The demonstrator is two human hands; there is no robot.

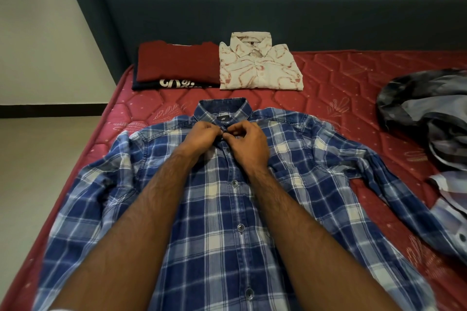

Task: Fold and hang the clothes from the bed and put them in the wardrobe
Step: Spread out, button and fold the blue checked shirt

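Both hands' fingers (228,137) pinch the plaid shirt (219,209) collar — shirt flat on the bed (341,88).

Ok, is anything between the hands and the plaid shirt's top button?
Nothing visible. The left hand and right hand already pinch the plaid shirt at its collar, which lies flat on the mattress, apart from the other clothes.

Blue, white and navy plaid shirt (227,209) under my fingers (228,137), dark red quilted mattress (341,78), maroon folded top (177,63), cream shirt (260,65) with pink swirls, grey-black heap of clothes (427,108), dark teal headboard (278,7)
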